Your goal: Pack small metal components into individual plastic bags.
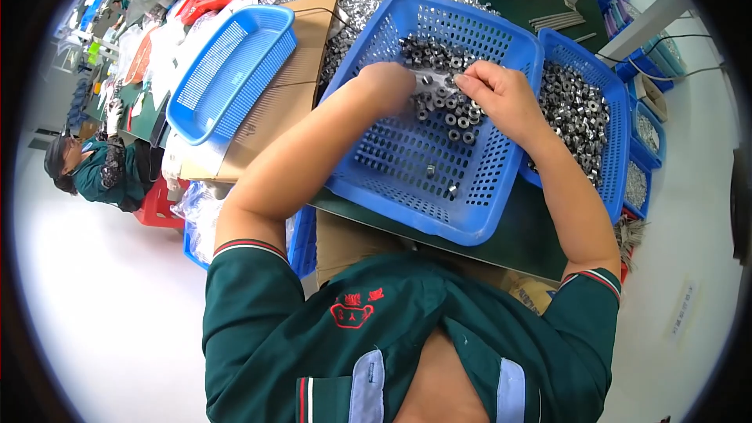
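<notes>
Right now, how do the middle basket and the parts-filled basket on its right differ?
Fill: the middle basket holds scattered metal rings, floor showing; the right basket is heaped with metal parts.
Hands: left hand and right hand are over the middle basket, neither over the right basket.
Both are blue.

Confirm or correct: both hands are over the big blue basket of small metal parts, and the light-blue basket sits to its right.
Wrong side: the head view shows the light-blue basket left of the big blue basket. The left hand and right hand are over the latter, with small metal parts inside.
</notes>
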Available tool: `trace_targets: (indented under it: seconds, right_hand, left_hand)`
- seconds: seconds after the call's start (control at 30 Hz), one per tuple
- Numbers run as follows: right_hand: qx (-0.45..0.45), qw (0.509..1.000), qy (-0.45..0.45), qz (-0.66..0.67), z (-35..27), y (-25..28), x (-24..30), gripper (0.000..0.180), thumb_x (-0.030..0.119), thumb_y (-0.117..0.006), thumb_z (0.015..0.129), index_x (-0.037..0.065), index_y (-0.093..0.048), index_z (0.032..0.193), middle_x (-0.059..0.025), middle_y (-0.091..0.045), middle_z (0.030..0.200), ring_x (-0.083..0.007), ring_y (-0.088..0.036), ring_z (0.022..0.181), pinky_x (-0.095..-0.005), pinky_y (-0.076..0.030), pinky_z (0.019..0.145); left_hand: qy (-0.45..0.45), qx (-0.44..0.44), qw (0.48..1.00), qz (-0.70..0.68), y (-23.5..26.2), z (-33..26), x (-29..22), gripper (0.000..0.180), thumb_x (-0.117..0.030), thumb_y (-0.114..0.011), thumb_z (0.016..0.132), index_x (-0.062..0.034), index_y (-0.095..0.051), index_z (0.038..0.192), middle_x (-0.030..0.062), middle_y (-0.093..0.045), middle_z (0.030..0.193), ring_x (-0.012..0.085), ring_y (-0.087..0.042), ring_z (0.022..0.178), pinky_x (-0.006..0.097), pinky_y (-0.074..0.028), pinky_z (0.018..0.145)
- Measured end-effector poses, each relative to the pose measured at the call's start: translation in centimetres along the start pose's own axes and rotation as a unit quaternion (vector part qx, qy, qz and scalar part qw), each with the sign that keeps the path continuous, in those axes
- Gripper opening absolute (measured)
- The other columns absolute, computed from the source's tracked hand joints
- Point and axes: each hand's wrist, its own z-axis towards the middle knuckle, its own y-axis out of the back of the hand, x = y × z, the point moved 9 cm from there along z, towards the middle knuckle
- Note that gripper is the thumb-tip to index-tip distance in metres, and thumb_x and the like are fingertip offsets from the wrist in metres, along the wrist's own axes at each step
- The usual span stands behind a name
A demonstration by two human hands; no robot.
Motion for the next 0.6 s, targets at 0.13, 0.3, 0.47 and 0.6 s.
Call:
trace_targets:
  seconds: [0.13, 0.3, 0.47, 0.6]
  right_hand:
    - [0.003, 1.0, 0.011, 0.0, 0.3, 0.0, -0.1, 0.024, 0.025, -0.061, 0.084, 0.002, -0.06, 0.078, -0.0067, -0.053, 0.055, -0.0111, -0.046, 0.05, -0.029, -0.037, 0.048]
    - [0.0, 1.0, -0.008, 0.012, 0.3, 0.0, -0.5, 0.024, 0.026, -0.061, 0.084, 0.003, -0.061, 0.078, -0.0043, -0.051, 0.054, -0.0097, -0.045, 0.05, -0.0276, -0.036, 0.048]
    - [0.007, 1.0, 0.007, -0.012, 0.3, -0.3, -0.2, 0.024, 0.026, -0.061, 0.084, 0.003, -0.062, 0.079, -0.0043, -0.055, 0.055, -0.0112, -0.048, 0.05, -0.0281, -0.037, 0.048]
    - [0.008, 1.0, 0.009, 0.003, 0.0, -0.2, -0.1, 0.024, 0.026, -0.061, 0.084, 0.003, -0.062, 0.079, -0.0056, -0.058, 0.058, -0.0121, -0.051, 0.051, -0.0284, -0.04, 0.049]
  left_hand:
    - [0.001, -0.039, 0.999, -0.003, 0.0, 0.9, 0.6, 0.032, -0.007, -0.062, 0.069, 0.0012, -0.053, 0.099, 0.0211, -0.063, 0.088, 0.0376, -0.061, 0.086, 0.044, -0.05, 0.073]
    - [-0.027, -0.055, 0.996, -0.059, -0.7, 1.0, 0.1, 0.038, -0.009, -0.063, 0.068, 0.0019, -0.05, 0.101, 0.023, -0.061, 0.093, 0.0389, -0.059, 0.09, 0.044, -0.048, 0.078]
    - [-0.058, -0.035, 0.973, -0.222, -1.2, 1.4, -1.9, 0.036, -0.012, -0.073, 0.062, 0.0024, -0.057, 0.092, 0.0166, -0.062, 0.086, 0.0259, -0.063, 0.075, 0.035, -0.051, 0.064]
    - [-0.066, 0.04, 0.935, -0.345, -1.6, 1.2, -3.9, 0.036, -0.012, -0.07, 0.065, -0.0011, -0.062, 0.099, 0.0137, -0.063, 0.082, 0.0216, -0.065, 0.071, 0.032, -0.052, 0.061]
